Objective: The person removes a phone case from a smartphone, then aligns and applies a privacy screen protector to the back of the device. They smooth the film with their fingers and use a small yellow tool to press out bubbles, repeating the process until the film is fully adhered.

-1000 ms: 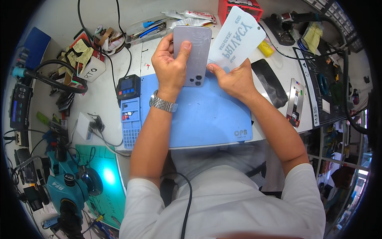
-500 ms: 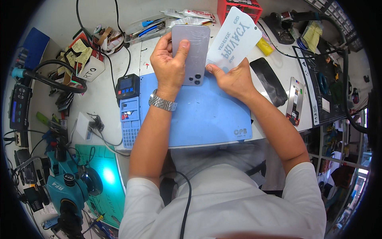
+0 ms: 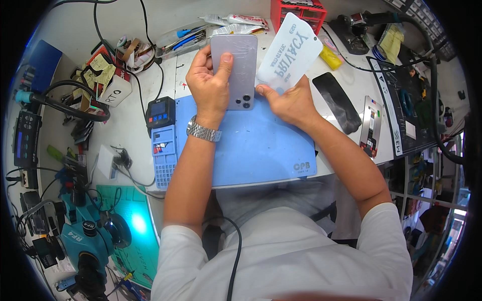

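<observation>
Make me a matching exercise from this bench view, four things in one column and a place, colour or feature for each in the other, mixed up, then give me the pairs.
Column one:
1. Phone
2. Drawer box
3. Printed sheet
4. Wristwatch

Column two:
A. Has a metal link band
B. Held in the right hand
C. Held in the left hand
D. Red

Pairs: 1-C, 2-D, 3-B, 4-A.
</observation>
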Available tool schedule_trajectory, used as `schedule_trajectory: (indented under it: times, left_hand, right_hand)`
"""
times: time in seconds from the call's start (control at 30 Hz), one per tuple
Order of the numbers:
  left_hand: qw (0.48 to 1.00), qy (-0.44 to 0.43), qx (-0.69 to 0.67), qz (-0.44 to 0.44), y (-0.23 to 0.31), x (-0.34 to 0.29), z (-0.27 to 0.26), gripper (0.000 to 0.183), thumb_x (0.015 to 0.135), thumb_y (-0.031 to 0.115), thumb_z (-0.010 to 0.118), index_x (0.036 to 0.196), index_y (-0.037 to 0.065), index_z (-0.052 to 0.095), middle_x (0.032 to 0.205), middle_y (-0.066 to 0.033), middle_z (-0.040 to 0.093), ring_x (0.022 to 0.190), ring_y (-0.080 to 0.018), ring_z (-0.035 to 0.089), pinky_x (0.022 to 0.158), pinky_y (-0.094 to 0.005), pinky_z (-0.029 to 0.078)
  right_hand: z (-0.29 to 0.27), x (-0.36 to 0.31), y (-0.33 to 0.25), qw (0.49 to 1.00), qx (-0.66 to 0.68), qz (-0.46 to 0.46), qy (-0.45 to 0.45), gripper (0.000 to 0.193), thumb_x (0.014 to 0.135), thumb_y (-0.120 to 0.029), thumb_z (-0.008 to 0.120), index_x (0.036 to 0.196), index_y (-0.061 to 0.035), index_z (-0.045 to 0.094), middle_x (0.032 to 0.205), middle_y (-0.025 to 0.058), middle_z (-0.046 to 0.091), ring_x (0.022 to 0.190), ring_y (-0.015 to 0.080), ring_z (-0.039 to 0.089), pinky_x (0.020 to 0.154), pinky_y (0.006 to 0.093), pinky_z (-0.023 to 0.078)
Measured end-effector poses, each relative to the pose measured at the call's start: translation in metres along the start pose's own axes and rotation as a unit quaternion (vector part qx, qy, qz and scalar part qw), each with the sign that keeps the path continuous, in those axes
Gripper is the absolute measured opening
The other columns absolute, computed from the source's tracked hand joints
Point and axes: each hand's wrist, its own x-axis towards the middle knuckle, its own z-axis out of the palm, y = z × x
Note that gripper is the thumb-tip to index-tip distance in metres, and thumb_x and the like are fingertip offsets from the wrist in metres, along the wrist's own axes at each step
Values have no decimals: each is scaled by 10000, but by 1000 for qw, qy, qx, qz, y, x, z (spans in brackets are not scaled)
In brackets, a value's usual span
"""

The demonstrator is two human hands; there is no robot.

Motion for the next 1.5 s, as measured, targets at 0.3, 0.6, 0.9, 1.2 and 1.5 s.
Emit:
schedule_trajectory:
  times: [0.3,0.6,0.9,1.2,1.5]
  left_hand:
    - [999,32,0,-12,-1,3,-14,331,978,107,744,1241,-61,633,964,-96,763,819,-82,672,717,-222,526]
    - [997,-45,44,37,12,-2,5,363,987,56,703,1304,-88,600,1137,-166,735,1020,-167,707,898,-293,565]
    - [995,-64,63,53,16,-5,10,428,995,109,728,1348,-85,585,1157,-146,735,1025,-152,700,916,-281,552]
    - [994,-64,69,52,19,-7,11,375,987,44,699,1325,-82,595,1145,-164,734,1030,-172,707,910,-299,570]
    - [988,-101,76,87,19,-7,10,406,974,57,722,1336,-73,593,1127,-148,740,1038,-163,697,897,-298,568]
  right_hand:
    - [5,-3,0,999,-27,24,6,317,838,-76,815,1100,65,705,1027,197,769,925,250,758,816,359,581]
    - [-9,18,-20,976,73,-158,134,136,920,-42,789,1029,15,730,941,75,757,859,148,723,772,281,561]
    - [-17,22,-31,962,102,-186,174,132,920,-34,795,1018,25,729,931,72,759,830,140,715,760,283,563]
    - [-17,23,-27,964,75,-182,179,149,910,-62,810,1008,27,742,912,90,770,823,159,723,762,299,561]
    - [-23,25,-30,975,77,-163,130,197,884,-67,836,1013,20,714,902,96,757,808,166,711,757,309,575]
